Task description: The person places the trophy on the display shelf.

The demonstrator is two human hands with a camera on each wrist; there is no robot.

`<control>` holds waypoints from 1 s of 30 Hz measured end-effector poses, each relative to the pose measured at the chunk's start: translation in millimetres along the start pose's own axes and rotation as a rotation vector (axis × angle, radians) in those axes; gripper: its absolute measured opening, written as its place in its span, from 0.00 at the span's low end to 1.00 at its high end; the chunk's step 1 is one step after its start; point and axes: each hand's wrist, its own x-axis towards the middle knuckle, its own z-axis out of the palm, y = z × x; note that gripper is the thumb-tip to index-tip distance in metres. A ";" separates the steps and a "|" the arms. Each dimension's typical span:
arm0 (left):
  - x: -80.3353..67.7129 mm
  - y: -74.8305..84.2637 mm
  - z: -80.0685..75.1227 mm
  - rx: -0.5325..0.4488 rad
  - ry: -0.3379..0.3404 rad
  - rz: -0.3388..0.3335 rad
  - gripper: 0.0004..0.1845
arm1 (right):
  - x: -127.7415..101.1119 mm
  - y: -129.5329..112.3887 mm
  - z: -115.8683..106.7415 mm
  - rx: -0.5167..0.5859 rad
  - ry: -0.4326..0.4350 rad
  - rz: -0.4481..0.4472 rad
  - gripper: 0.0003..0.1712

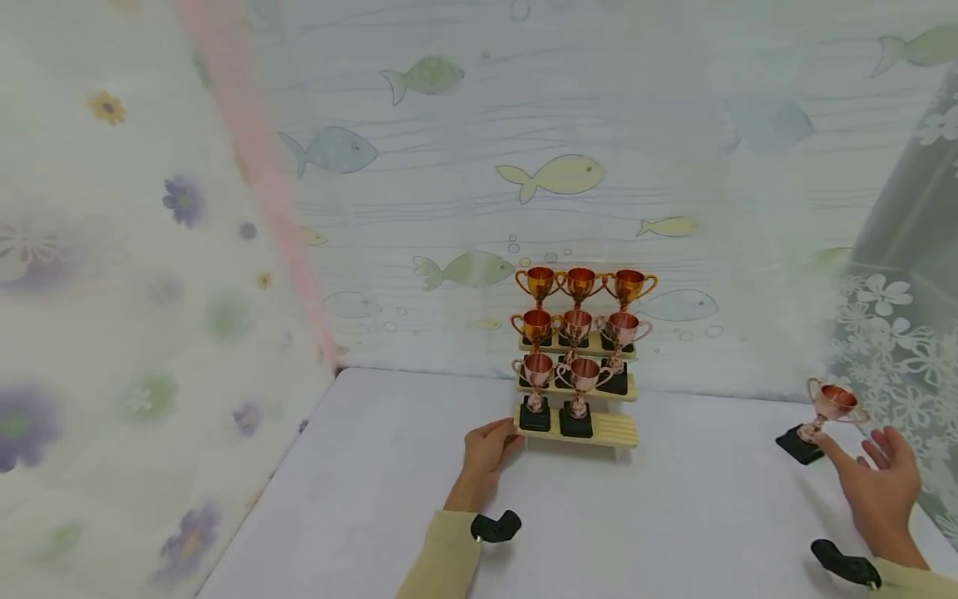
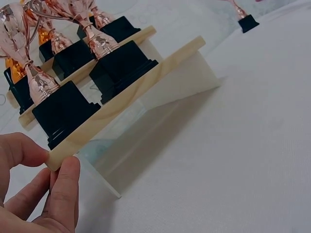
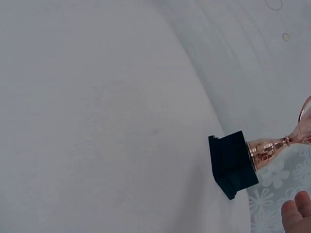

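A three-tier wooden display stand (image 1: 617,430) holds several small trophy cups on black bases. My left hand (image 1: 490,453) pinches the left end of its lowest shelf (image 2: 121,104) between thumb and fingers. On that shelf are two rose-gold trophies (image 1: 584,376), with room at its right end. The middle tier has one gold and two rose-gold trophies; three gold trophies (image 1: 580,284) are on top. Far right, my right hand (image 1: 883,491) is beside another rose-gold trophy (image 1: 834,401), its thumb close to the stem and its fingers spread. Whether the thumb touches it, I cannot tell.
White cloth covers the table (image 1: 374,482). Behind it hangs a curtain with fish drawings (image 1: 565,175), and a flowered curtain (image 1: 180,333) is at the left. Grey lace with white flowers (image 1: 891,324) borders the right edge, near the lone trophy.
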 end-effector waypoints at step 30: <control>-0.6 1.4 -0.9 -0.008 -0.008 -0.006 0.21 | 29.4 -8.7 17.7 0.183 0.029 -0.045 0.17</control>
